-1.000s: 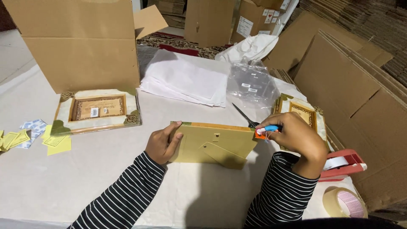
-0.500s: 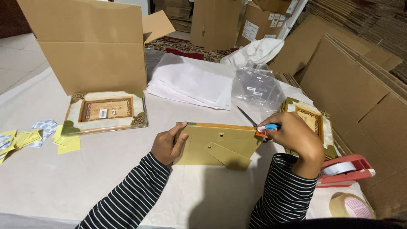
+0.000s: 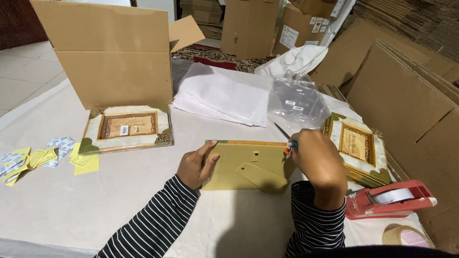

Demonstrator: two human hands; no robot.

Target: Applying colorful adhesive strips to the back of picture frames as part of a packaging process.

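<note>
Since a moment ago our right hand (image 3: 318,162) has shifted little, fist closed on the scissors (image 3: 286,138); our left hand (image 3: 195,165), fingers spread, steadies the face-down frame (image 3: 246,165). We should work the blade gently.

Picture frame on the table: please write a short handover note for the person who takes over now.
Left hand: flat on the left edge of the face-down picture frame, steadying it.
Right hand: closed on scissors at the frame's upper right corner.
Nearby: one frame face up by the cardboard box, more stacked on the right, tape dispenser.
Done or left: cannot tell; the stand is folded flat.
</note>
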